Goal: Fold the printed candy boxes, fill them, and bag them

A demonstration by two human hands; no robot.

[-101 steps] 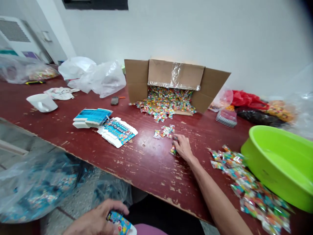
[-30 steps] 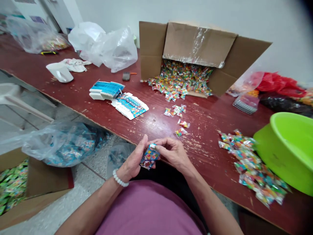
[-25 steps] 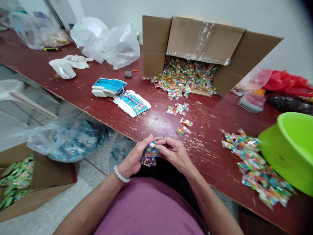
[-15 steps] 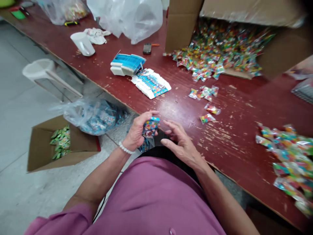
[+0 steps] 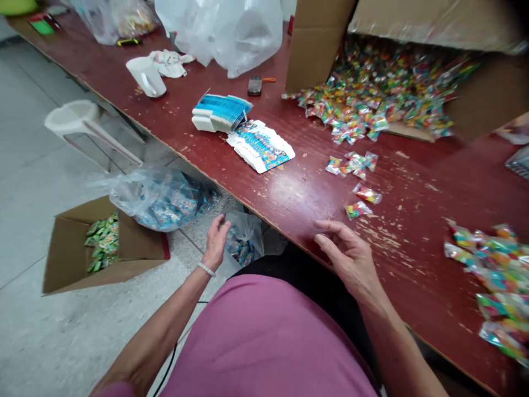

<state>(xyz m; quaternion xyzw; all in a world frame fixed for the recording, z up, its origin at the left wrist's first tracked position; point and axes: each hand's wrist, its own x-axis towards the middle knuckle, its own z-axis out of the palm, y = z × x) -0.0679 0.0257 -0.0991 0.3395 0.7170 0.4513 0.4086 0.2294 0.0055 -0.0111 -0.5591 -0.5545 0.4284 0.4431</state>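
My left hand hangs below the table edge at the mouth of a small clear bag that holds colourful little boxes. Its fingers are stretched out and nothing shows in them. My right hand hovers over the near edge of the red table, fingers apart and loosely curled, holding nothing. Two loose candy packets lie just beyond its fingertips, with a small cluster of packets further back. A flat printed carton blank and a stack of blue blanks lie to the left.
A cardboard box on its side spills candy packets at the back. Another candy pile lies at the right. On the floor are a bag of filled boxes, a carton of green packets and a white stool.
The small colourful box held in both hands is gone from my left hand, which dropped down to the clear bag. My right hand moved right over the table edge. The view tilted down.
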